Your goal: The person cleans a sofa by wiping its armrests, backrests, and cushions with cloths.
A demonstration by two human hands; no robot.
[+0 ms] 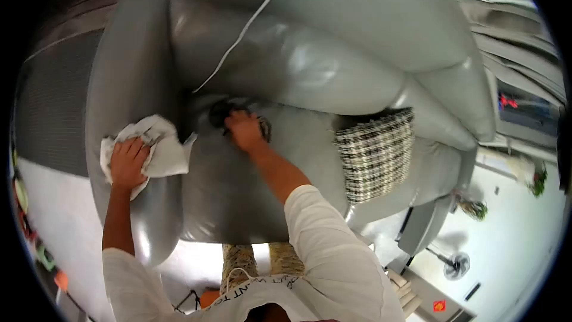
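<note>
My left hand rests on a crumpled off-white cloth on the sofa's left armrest, its fingers bent into the fabric. On the seat near the inner left corner, my right hand is closed on a small black object. Its kind I cannot make out, since the fingers cover part of it. A dark loop shows just right of that hand. The grey leather sofa lies under both hands.
A white cable runs over the backrest down to the seat corner. A black-and-white woven cushion leans on the seat at right. Farther right are a fan, plants and curtains. Dark ribbed fabric lies beyond the left armrest.
</note>
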